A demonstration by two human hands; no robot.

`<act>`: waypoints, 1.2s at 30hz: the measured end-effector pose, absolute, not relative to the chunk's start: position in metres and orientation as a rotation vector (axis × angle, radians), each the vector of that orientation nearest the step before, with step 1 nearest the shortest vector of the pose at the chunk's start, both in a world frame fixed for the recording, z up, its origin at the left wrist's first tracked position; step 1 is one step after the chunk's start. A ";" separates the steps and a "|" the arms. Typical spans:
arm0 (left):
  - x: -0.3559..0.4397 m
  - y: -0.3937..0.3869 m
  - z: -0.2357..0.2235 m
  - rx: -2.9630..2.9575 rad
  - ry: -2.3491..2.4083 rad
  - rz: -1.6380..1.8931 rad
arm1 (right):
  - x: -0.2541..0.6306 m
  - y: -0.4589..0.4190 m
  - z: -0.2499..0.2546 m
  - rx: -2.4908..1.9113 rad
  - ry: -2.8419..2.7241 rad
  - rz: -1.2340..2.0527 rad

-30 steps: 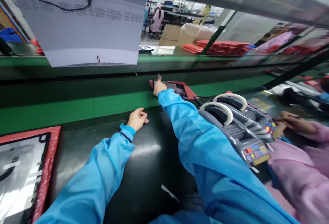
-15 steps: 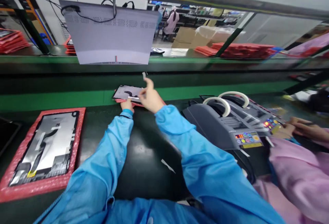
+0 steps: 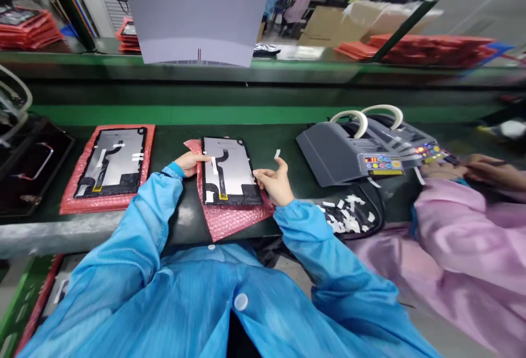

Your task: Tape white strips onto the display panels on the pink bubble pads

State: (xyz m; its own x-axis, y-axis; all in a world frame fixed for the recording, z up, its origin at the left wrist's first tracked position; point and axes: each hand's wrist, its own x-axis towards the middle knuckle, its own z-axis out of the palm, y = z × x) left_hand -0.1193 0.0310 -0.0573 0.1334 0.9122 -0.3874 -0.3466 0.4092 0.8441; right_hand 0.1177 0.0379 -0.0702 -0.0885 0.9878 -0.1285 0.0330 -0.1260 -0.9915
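A tablet display panel [image 3: 235, 174], its silver back upward with a dark flex cable, lies on a pink bubble-wrap bag [image 3: 222, 223] in front of me. My left hand [image 3: 189, 163] grips the panel's left edge, thumb on top beside a white strip. At the right edge, my right hand [image 3: 276, 183] pinches the panel between thumb and fingers. Its index finger points up, with a small piece of white tape [image 3: 277, 154] at the tip. Left of these, a second display panel [image 3: 113, 160] rests on red bubble wrap [image 3: 72, 196].
Grey tape dispensers [image 3: 332, 152] stand on the right, with scattered white tape scraps [image 3: 349, 215] nearer me. A co-worker's hands [image 3: 472, 169] are beyond them. A dark case [image 3: 33, 166] sits far left. A monitor [image 3: 197, 18] hangs over the bench; red bags [image 3: 431, 48] lie on the shelf.
The panel and its bag have come from the back of the bench toward me. My left hand took its left edge, then my right hand its right edge. The view has tipped downward.
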 end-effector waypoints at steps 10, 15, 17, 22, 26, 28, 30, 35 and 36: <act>-0.151 0.031 -0.045 1.508 2.154 0.679 | 0.111 0.025 -0.078 -1.166 -1.077 1.250; -0.158 0.035 -0.049 1.564 2.223 0.638 | 0.110 0.032 -0.081 -1.174 -1.116 1.297; -0.159 0.037 -0.051 1.617 2.194 0.628 | 0.106 0.034 -0.086 -1.193 -1.147 1.322; -0.160 0.040 -0.057 1.700 2.187 0.517 | 0.099 0.037 -0.088 -1.316 -1.332 1.325; -0.156 0.032 -0.053 1.721 2.374 0.582 | 0.101 0.033 -0.075 -1.435 -1.781 0.925; -0.152 0.026 -0.048 1.854 2.423 0.647 | 0.104 0.034 -0.070 -1.416 -1.920 0.712; -0.148 0.020 -0.044 2.138 2.217 0.625 | 0.106 0.039 -0.067 -1.374 -1.950 0.633; -0.139 0.012 -0.053 2.467 1.501 0.405 | 0.093 0.065 -0.060 -1.295 -1.874 0.947; -0.139 0.011 -0.057 2.453 1.492 0.383 | 0.086 0.070 -0.058 -1.304 -1.895 1.011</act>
